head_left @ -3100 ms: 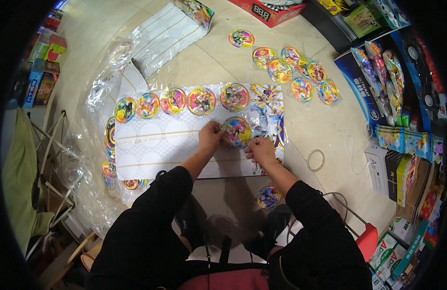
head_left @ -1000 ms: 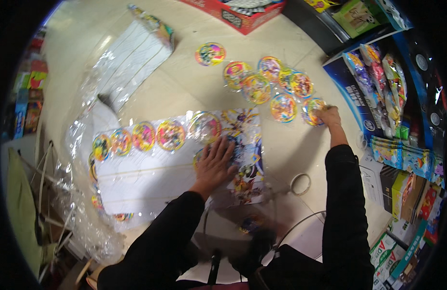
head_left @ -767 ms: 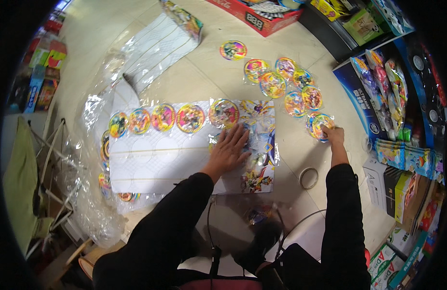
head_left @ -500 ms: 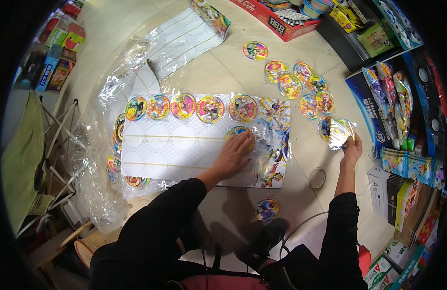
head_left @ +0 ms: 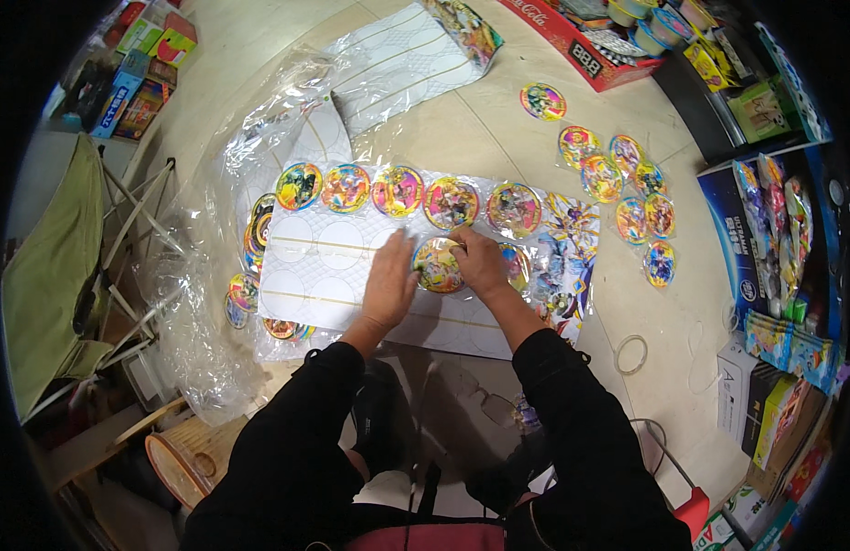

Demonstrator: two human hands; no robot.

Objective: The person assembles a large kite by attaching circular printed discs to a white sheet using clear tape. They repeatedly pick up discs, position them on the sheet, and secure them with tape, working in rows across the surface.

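A white board [head_left: 305,285] printed with circle outlines and gold lines lies on the floor, its right end covered in colourful cartoon art. Along its far edge runs a row of round picture cards [head_left: 397,191]. My right hand [head_left: 484,266] pinches the upper right edge of another round card [head_left: 438,266], which lies on the board below that row. Partly hidden behind the right hand is one more round card [head_left: 516,266]. My left hand [head_left: 390,280] rests on the board with fingers stretched out, its thumb beside the held card's left edge.
Loose round cards [head_left: 602,178] lie on the floor at the right, near a tape ring [head_left: 630,354]. Crumpled clear plastic [head_left: 191,340] and another board [head_left: 397,69] lie left and beyond. Shelved packets [head_left: 783,340] stand right, a folding stool [head_left: 67,275] left.
My right hand has come left from the loose cards, bringing a round card onto the board. My left hand has slid left off the card it covered. The view has shifted slightly.
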